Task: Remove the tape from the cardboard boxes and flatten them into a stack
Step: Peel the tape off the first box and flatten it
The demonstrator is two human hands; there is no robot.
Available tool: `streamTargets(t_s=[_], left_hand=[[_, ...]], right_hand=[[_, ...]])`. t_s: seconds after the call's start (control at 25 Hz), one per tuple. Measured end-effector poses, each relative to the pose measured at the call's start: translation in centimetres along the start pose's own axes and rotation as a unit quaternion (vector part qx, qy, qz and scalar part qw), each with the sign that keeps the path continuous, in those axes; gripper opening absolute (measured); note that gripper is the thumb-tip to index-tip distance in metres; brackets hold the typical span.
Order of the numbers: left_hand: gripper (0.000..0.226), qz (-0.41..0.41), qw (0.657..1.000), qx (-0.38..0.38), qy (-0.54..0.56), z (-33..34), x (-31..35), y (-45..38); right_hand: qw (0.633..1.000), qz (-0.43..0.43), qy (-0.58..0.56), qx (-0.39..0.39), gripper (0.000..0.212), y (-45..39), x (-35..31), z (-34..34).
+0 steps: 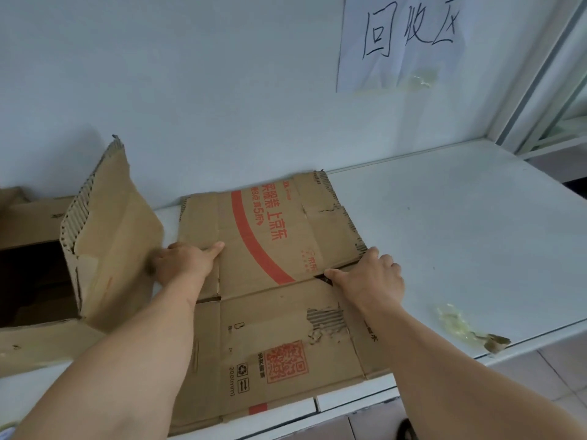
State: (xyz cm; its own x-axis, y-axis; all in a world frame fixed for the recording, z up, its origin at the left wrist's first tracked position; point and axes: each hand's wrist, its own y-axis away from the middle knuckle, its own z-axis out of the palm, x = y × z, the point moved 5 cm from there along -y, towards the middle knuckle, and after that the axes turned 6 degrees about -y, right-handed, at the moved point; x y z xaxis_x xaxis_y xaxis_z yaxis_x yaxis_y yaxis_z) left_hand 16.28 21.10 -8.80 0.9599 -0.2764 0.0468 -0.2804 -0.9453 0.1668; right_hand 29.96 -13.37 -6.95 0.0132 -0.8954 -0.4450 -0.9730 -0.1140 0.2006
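Your left hand and right hand press the flattened box onto the white bench — fingers curled over its side edges, each grip clamped on cardboard — beside an open box.

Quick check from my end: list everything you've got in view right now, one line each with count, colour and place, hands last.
flattened cardboard box: one, brown with red print, lying flat on the table centre, near edge overhanging the front.
open cardboard box: one, brown, at the table's left end, one flap standing up beside the flat one.
tape wad: one, yellowish clear, with a brown cardboard scrap stuck on, near the table's right front edge.
table: one, white, against the wall.
paper sign: one, white with black handwriting, taped to the wall upper right.
left hand: on the flat box's left edge, fingers hidden over that edge.
right hand: on the flat box's right edge, fingers over the edge.
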Motion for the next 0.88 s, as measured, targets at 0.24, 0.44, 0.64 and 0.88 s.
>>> streamTargets(t_s=[0.24,0.44,0.64,0.88], left_hand=[[0.101,-0.047,0.976,-0.026,0.211,-0.4,-0.1,-0.5],[0.085,-0.026,0.926,-0.031,0.375,-2.4,4.9,1.8],[0.042,0.056,0.859,-0.121,0.494,-2.4,14.9,7.6],[0.029,0.093,0.795,-0.188,0.569,0.1,26.4,13.4]], right_hand=[[0.996,-0.008,-0.084,-0.025,0.069,-2.4,1.1,-2.2],[0.995,-0.032,-0.092,0.023,0.075,-5.5,2.9,-9.0],[0.994,-0.013,-0.078,0.079,0.078,-10.2,9.0,-16.4],[0.990,0.048,-0.061,0.118,0.073,-16.1,18.0,-20.6]])
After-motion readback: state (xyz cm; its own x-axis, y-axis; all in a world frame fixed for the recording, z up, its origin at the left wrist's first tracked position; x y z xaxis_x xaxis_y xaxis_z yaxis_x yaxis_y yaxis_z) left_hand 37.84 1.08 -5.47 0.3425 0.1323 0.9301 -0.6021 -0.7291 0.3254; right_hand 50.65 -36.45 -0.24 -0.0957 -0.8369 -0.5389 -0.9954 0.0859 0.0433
